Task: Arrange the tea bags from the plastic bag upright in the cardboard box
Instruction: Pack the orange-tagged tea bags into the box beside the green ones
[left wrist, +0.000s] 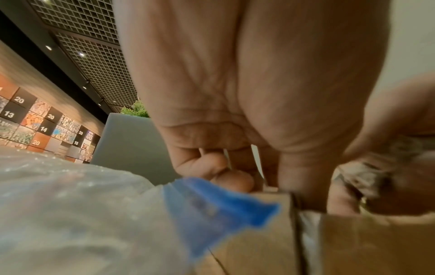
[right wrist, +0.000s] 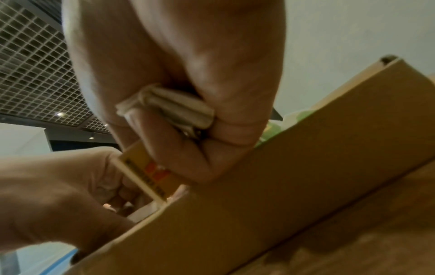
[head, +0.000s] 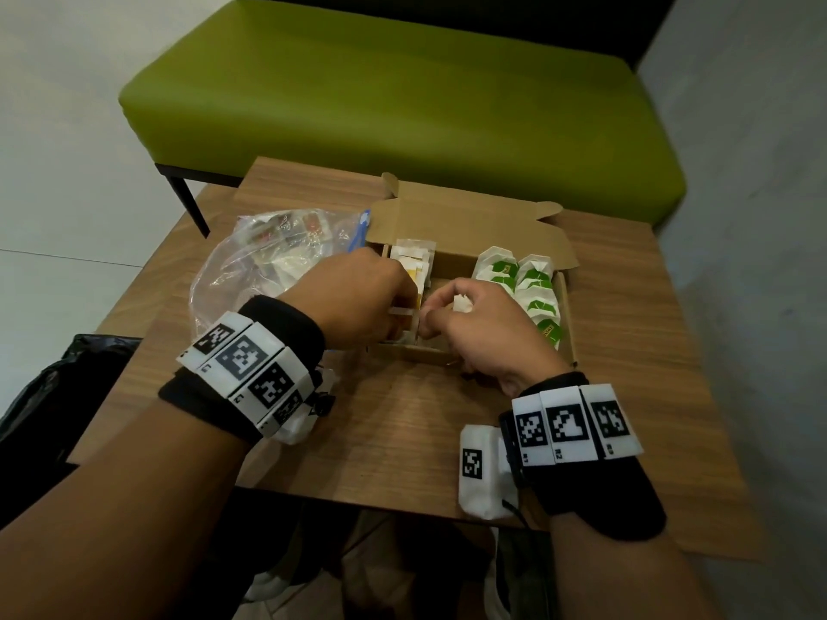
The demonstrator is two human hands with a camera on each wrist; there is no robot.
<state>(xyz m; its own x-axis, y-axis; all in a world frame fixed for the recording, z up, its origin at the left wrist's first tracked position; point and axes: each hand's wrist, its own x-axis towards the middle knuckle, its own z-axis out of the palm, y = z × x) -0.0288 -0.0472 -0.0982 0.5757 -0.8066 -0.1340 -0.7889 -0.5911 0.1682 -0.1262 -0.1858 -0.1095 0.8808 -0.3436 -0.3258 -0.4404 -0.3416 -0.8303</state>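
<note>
Both hands over the cardboard box (head: pixel 470 226), which sits open on the desk (head: pixel 402 431), lid flap standing at the far side. Plastic bag (head: pixel 250 270) lies just left of the box, touching it, sachets visible inside through the film.

My right hand (head: pixel 474 324) has its fingers (right wrist: pixel 212 158) curled shut on a small bunch of white tea bags (right wrist: pixel 169 108), tucked against the palm; the right wrist view shows a yellow tea sachet (right wrist: pixel 150 174) with red print pinched lower down, its end dipping over the box wall. My left hand (head: pixel 362 297) is curled over the left compartment, fingertips down among the yellow-and-white sachets (head: pixel 414 266). It seems to pinch something thin and pale, but I cannot tell for sure.

Right compartment: green-tagged tea bags (head: pixel 532 288) in two rows, leaning. Middle compartment looks mostly bare where my hands meet.

Handling notes, by judgement: these are very light, flat paper envelopes, soft and easily creased. The loose white bags are softer yet, with thin paper that would tear if squeezed or dragged. Sachets are stiff enough along the long edge to stand, though they will likely topple without neighbours. Best hold is a light pinch on the top short edge, flat faces between thumb and forefinger, sliding them down edge-first against the divider or the last one placed. The bunch in my palm risks crumpling.
</note>
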